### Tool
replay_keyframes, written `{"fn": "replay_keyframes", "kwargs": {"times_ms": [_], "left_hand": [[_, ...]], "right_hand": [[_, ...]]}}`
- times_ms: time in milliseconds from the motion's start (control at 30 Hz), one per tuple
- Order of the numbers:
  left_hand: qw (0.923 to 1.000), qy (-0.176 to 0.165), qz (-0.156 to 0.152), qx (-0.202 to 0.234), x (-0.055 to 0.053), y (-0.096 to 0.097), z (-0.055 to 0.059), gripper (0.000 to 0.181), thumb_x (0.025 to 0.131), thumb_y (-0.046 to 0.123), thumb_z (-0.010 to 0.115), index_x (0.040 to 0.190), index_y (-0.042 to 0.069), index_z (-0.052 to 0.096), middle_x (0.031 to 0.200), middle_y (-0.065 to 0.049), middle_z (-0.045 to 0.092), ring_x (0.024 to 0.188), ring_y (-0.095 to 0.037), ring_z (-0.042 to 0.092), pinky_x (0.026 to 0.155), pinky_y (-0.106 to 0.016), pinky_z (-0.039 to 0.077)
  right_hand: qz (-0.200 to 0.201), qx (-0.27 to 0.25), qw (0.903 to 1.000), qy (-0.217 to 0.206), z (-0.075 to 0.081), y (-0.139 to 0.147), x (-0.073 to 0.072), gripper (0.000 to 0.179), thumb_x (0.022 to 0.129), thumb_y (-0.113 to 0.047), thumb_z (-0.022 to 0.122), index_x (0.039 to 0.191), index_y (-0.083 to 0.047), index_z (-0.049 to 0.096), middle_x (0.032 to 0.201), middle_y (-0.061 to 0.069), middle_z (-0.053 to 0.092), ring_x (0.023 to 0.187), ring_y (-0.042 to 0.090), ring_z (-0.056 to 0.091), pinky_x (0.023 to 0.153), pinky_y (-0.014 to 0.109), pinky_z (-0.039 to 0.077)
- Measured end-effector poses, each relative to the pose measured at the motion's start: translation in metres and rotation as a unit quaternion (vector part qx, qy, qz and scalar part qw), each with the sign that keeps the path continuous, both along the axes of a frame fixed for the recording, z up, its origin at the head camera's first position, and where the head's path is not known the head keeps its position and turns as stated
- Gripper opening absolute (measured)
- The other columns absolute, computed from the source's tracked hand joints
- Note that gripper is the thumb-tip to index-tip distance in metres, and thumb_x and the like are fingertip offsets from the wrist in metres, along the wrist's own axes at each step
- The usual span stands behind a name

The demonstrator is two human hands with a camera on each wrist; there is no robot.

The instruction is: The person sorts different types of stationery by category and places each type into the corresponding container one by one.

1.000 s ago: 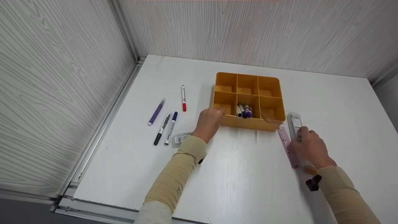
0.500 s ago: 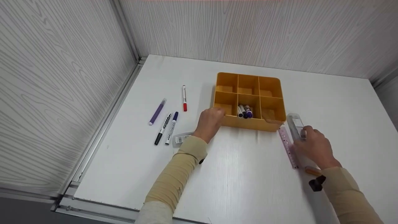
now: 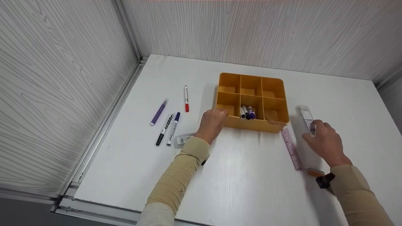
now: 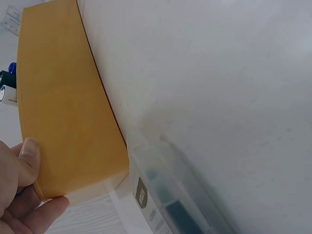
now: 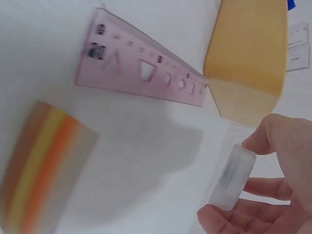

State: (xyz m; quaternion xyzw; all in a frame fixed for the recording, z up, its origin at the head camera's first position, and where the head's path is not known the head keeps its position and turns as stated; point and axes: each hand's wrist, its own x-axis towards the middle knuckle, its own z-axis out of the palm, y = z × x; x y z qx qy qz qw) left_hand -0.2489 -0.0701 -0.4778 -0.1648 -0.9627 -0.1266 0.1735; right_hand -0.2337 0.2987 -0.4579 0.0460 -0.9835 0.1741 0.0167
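In the head view my left hand [image 3: 212, 123] grips the front left corner of a yellow six-compartment organizer box [image 3: 254, 125]. The left wrist view shows the thumb on the wall of this box [image 4: 68, 107] and fingers round its corner. My right hand [image 3: 326, 142] pinches a long translucent plastic case [image 3: 305, 113] with a white label, right of the organizer. In the right wrist view, thumb and fingers hold the sides of the case [image 5: 233, 178], its end towards the camera. Several markers [image 3: 247, 113] lean in the organizer's front middle compartment.
A pink ruler [image 3: 291, 150] and a small orange-striped block [image 3: 315, 172] lie near the right hand. Left of the organizer are a red-capped marker [image 3: 187, 99], a purple one [image 3: 159, 112], black [image 3: 164, 130] and blue [image 3: 173, 128] ones, and another clear case [image 3: 183, 140], partly hidden.
My right hand has moved right and slightly back with the translucent case, away from the pink ruler. The left hand stays on the organizer's corner.
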Motion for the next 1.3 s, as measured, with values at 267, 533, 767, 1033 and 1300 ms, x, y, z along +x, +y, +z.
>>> {"fn": "replay_keyframes", "kwargs": {"times_ms": [267,533,767,1033,1300], "left_hand": [[1.0000,0.006,-0.003,-0.007,0.000,-0.001,0.000,0.012,0.094,0.005,0.063,0.098,0.008,0.074,0.082,-0.006,0.072,0.072,-0.019,0.068,0.066,-0.027,0.056],[1.0000,-0.001,-0.005,0.001,-0.001,-0.001,-0.001,0.012,0.095,0.007,0.063,0.100,0.008,0.073,0.083,-0.006,0.072,0.072,-0.019,0.068,0.066,-0.027,0.057],[0.9999,-0.013,-0.001,-0.008,0.000,-0.002,0.000,0.013,0.094,0.004,0.063,0.100,0.009,0.073,0.083,-0.006,0.071,0.073,-0.019,0.067,0.065,-0.027,0.055],[0.9995,-0.032,0.007,0.000,0.000,0.000,0.001,0.014,0.095,0.007,0.063,0.104,0.009,0.073,0.087,-0.005,0.072,0.075,-0.018,0.067,0.069,-0.025,0.056],[1.0000,-0.008,0.004,-0.004,0.000,-0.001,0.001,0.010,0.093,0.006,0.064,0.096,0.009,0.074,0.081,-0.005,0.071,0.071,-0.017,0.067,0.066,-0.026,0.056]], "right_hand": [[-0.004,0.002,1.0000,0.003,0.024,-0.012,-0.008,0.054,0.092,-0.022,0.055,0.134,0.009,0.044,0.121,0.037,0.052,0.090,0.044,0.055,0.079,0.061,0.051],[0.033,-0.013,0.9963,0.078,0.038,-0.028,-0.015,0.044,0.089,-0.016,0.056,0.125,0.008,0.051,0.113,0.035,0.056,0.085,0.046,0.057,0.069,0.060,0.048],[0.048,-0.002,0.9971,0.058,0.048,-0.045,-0.024,0.045,0.091,-0.017,0.051,0.129,0.007,0.049,0.118,0.034,0.055,0.091,0.046,0.057,0.078,0.062,0.050],[0.078,0.007,0.9953,0.057,0.052,-0.059,-0.039,0.043,0.091,-0.015,0.054,0.125,0.011,0.051,0.112,0.035,0.058,0.090,0.046,0.060,0.080,0.062,0.053],[0.091,0.019,0.9945,0.048,0.056,-0.070,-0.054,0.043,0.091,-0.015,0.054,0.123,0.014,0.051,0.111,0.037,0.059,0.091,0.049,0.062,0.081,0.062,0.052]]}}
